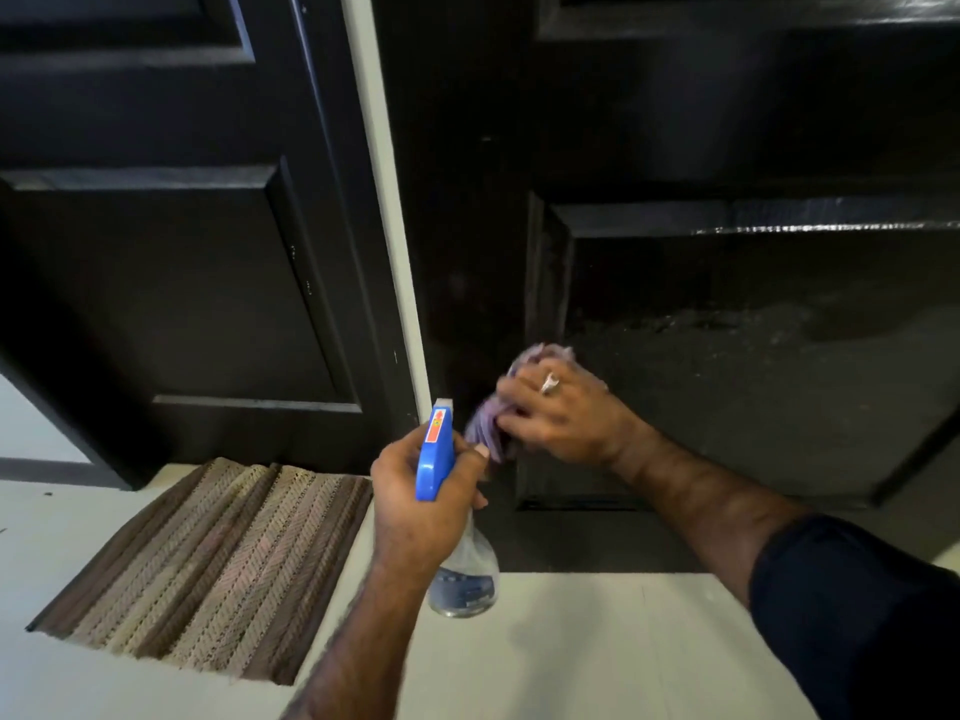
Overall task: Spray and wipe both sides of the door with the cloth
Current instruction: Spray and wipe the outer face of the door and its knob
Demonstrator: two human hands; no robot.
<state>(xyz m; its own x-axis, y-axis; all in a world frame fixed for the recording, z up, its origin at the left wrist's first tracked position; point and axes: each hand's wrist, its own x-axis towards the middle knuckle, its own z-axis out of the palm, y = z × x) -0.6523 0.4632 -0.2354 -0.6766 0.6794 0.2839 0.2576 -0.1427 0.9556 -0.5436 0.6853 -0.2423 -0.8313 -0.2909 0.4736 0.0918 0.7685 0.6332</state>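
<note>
The left hand [415, 504] is wrapped tight around the neck of a spray bottle [460, 558]. The bottle has a blue top with a red sticker on it, and that top points up toward 12 o'clock. The bottom part is see-through plastic with a dark label. I cannot tell how much liquid is inside, because the plastic is clear and a bit blurry.

The right hand [558, 413] sits at about 1 o'clock from the left hand, very near it. It presses a bunched-up purple cloth [485, 433] against the dark door [727, 356]. The fingers are spread over the cloth, and bits of cloth stick out above and below the hand. There is a ring on one finger. The arm wears a dark sleeve [852, 615] down at 4 o'clock.

The door fills the right half of the view, from 12 o'clock to 3 o'clock. It has sunken panels, and the panel just right of the cloth looks wet and speckled. A pale door frame [387, 200] runs up the middle. To the left, at 10 o'clock, is another dark panelled door [156, 252].

A striped brown and tan mat [208, 569] lies on the pale floor [597, 657] at 8 o'clock.
</note>
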